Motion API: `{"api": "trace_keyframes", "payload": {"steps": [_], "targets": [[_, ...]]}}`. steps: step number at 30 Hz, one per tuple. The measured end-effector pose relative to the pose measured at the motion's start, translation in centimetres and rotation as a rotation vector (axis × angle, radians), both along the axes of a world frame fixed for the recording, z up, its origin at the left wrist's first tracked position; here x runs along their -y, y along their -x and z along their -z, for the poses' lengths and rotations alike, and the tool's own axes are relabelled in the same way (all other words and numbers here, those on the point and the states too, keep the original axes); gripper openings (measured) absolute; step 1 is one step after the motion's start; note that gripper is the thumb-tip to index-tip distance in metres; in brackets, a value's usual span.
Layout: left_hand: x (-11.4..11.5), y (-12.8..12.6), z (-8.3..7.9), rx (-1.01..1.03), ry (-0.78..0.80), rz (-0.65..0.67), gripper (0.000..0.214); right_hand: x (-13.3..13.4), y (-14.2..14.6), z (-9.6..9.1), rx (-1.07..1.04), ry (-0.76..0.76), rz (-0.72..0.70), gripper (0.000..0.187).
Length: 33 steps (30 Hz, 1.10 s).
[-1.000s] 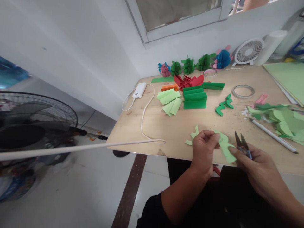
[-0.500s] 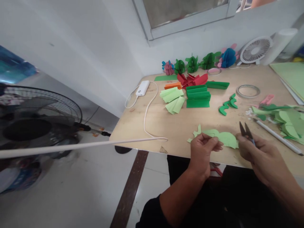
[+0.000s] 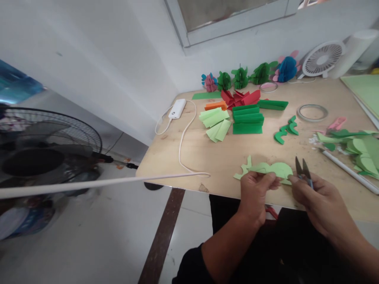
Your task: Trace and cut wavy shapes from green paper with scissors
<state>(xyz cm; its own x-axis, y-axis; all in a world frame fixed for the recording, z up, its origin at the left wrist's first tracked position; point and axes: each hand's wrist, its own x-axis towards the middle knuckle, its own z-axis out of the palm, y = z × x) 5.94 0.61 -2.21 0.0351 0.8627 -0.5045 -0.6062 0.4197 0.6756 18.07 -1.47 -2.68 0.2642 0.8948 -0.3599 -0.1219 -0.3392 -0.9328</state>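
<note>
A light green paper cutout (image 3: 281, 169) with rounded lobes is pinched between the fingers of my left hand (image 3: 256, 191). Near the table's front edge, my right hand (image 3: 316, 195) grips small scissors (image 3: 302, 169), blades apart and pointing away from me. The thumb and fingertip of that hand also meet the right end of the cutout. A jagged light green paper piece (image 3: 245, 167) shows just left of my left hand; whether it is joined to the cutout I cannot tell.
Folded green papers (image 3: 248, 120) and pale green strips (image 3: 217, 122) lie mid-table. A white pen (image 3: 346, 169) and paper scraps (image 3: 361, 150) are on the right. Paper honeycomb figures (image 3: 241, 78) and a small fan (image 3: 322, 59) line the wall. A white cable (image 3: 182, 146) crosses the left side.
My right hand with the scissors has moved a little left, closer to my left hand, and now touches the cutout's right end. The cutout has tilted slightly.
</note>
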Motion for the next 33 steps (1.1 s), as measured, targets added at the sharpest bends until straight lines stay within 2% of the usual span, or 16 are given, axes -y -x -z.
{"api": "trace_keyframes", "payload": {"steps": [3,6,10,15,18,22,26,33], "targets": [[-0.4,-0.2,-0.2,0.004,0.002,-0.08,0.016,0.3,0.0,-0.1,-0.005,-0.058,-0.02,0.038],[-0.7,-0.4,-0.4,0.035,-0.011,-0.131,0.02,1.2,0.0,0.1,-0.021,-0.117,-0.034,0.04],[-0.8,-0.6,-0.7,0.063,-0.019,-0.156,0.026,2.6,0.7,0.5,0.009,-0.037,-0.082,0.043],[-0.5,-0.7,-1.0,0.085,0.002,-0.158,0.028,3.2,1.6,0.6,0.041,0.023,-0.161,0.05],[-0.3,-0.8,-1.3,0.102,0.016,-0.156,0.025,2.8,1.9,0.4,0.085,0.006,-0.195,0.053],[-0.2,-0.9,-1.6,0.105,0.023,-0.126,0.022,2.2,2.1,-0.2,0.134,-0.04,-0.192,0.056],[-0.3,-0.8,-1.7,0.097,-0.007,-0.109,0.025,1.9,2.1,-0.4,0.176,-0.024,-0.194,0.056],[-0.4,-0.6,-1.7,0.05,-0.026,-0.096,0.024,1.5,1.9,-0.2,0.137,-0.015,-0.191,0.056]]}}
